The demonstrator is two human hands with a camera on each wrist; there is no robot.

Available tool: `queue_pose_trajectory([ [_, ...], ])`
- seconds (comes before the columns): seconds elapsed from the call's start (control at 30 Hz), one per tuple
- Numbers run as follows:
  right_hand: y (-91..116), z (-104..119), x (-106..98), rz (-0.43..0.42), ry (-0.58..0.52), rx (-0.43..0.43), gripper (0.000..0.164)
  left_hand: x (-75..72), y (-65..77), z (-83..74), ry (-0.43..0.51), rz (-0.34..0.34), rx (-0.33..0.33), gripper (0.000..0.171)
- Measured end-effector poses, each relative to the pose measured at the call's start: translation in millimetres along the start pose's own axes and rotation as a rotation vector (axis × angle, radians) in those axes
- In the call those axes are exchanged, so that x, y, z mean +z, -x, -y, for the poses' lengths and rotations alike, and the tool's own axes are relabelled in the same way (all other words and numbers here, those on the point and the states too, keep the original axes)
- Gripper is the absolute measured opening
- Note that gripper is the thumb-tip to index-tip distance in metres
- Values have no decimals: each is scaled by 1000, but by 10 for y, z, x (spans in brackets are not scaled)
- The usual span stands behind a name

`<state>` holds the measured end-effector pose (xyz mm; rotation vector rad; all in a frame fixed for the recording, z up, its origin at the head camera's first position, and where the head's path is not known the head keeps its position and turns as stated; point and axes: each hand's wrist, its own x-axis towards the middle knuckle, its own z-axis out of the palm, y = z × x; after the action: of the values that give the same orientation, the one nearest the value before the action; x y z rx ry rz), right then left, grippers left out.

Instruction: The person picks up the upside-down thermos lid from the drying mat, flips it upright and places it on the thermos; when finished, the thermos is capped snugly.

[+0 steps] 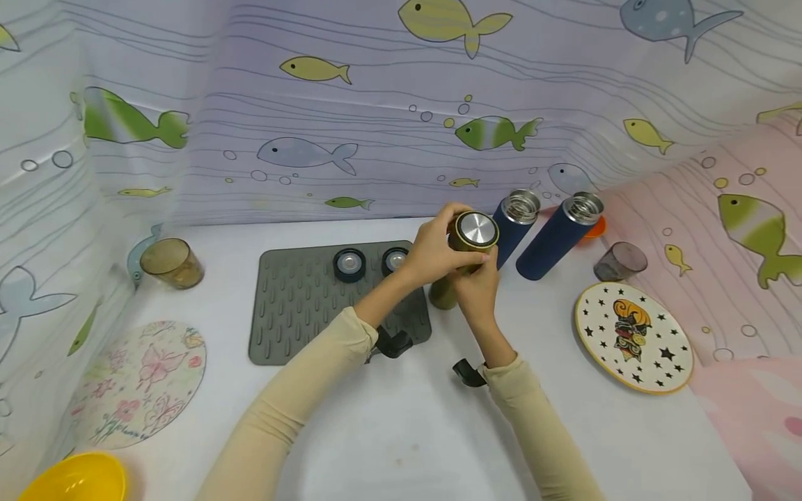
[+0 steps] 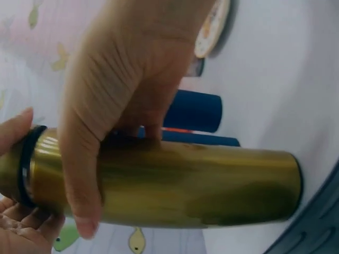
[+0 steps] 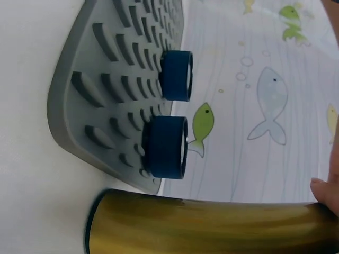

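Note:
A gold vacuum flask (image 2: 212, 185) stands upright at the right edge of the grey ribbed mat (image 1: 301, 306). My left hand (image 1: 431, 247) grips its silver-topped lid (image 1: 478, 229), thumb in front and fingers behind. Just below, my right hand (image 1: 477, 289) is wrapped round the body; its thumb shows in the left wrist view. A black band marks where lid and body meet. Whether the base touches the table I cannot tell. Two dark blue caps (image 3: 167, 147) sit on the mat. Beside the flask are two lidless blue flasks (image 1: 557, 240), leaning in the head view.
An amber cup (image 1: 172, 263) and a floral round placemat (image 1: 140, 386) lie left, with a yellow bowl (image 1: 78, 480) in the near corner. On the right are a smoky glass (image 1: 620, 261), an orange item (image 1: 594, 229) and a star-patterned plate (image 1: 634, 337). Fish-print curtains surround the table.

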<state>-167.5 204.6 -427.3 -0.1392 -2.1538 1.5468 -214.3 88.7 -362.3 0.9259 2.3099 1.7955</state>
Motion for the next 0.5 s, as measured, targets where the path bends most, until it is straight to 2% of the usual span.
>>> queue_pose_trajectory([
  [0.13, 8, -18, 0, 11, 5, -4, 62, -1, 5, 77, -17, 10, 5, 76],
  [0.23, 5, -21, 0, 13, -12, -23, 64, -5, -2, 117, 18, 30, 5, 77],
  [0.37, 6, -32, 0, 0, -22, -38, 60, 29, -13, 139, 70, 66, -5, 95],
  [0.43, 9, -36, -1, -10, -10, -37, 56, 60, -20, 159, 65, 49, -6, 102],
  [0.5, 8, -39, 0, -13, -4, -32, 56, 81, -27, 186, 46, 20, 5, 101],
])
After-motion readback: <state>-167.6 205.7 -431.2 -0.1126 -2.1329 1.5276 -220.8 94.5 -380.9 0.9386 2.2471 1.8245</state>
